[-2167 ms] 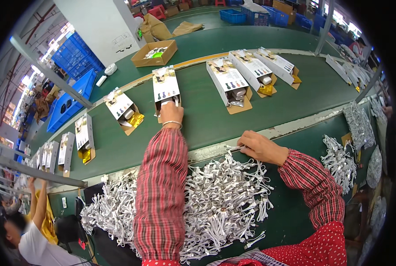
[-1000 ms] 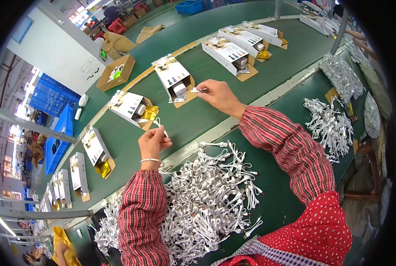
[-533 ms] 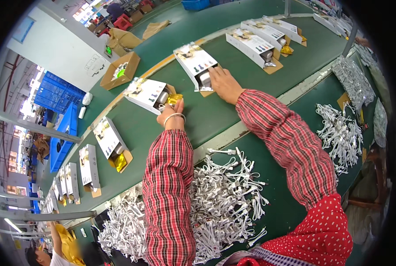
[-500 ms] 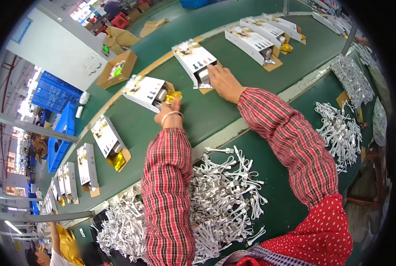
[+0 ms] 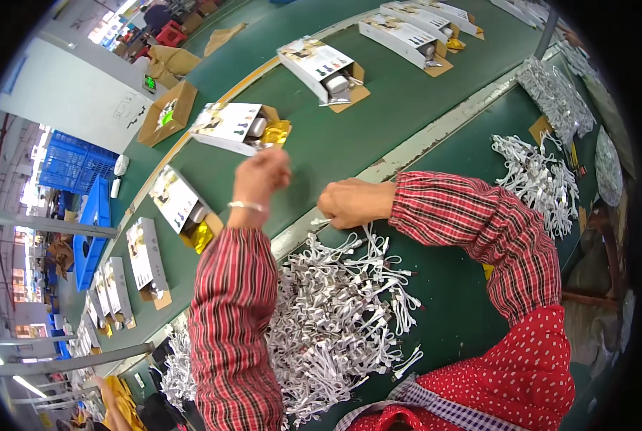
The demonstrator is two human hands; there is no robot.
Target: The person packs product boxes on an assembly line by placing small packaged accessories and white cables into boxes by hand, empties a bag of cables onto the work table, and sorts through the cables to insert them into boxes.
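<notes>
My right hand (image 5: 355, 204) is closed at the far edge of a pile of short white cables (image 5: 335, 309), its fingers pinched on a white cable (image 5: 321, 221) that pokes out beside them. My left hand (image 5: 261, 177) hovers over the green belt (image 5: 313, 154), a little blurred, its fingers curled; what they hold, if anything, is hidden. Just beyond it lies an open white box (image 5: 224, 128) with a white device and a gold foil packet (image 5: 275, 133) at its open end. Farther right, another open white box (image 5: 317, 61) shows a white device and a silver packet (image 5: 335, 97).
More open boxes lie along the belt, including one at the left (image 5: 176, 197) and one at the far right (image 5: 400, 36). A second cable bunch (image 5: 540, 179) and clear bags of silver packets (image 5: 554, 93) sit at the right. A cardboard tray (image 5: 168, 113) stands beyond the belt.
My right hand has left the farther box and come back to the cable pile. My left hand has drawn back slightly from the nearer box. The view has shifted a little.
</notes>
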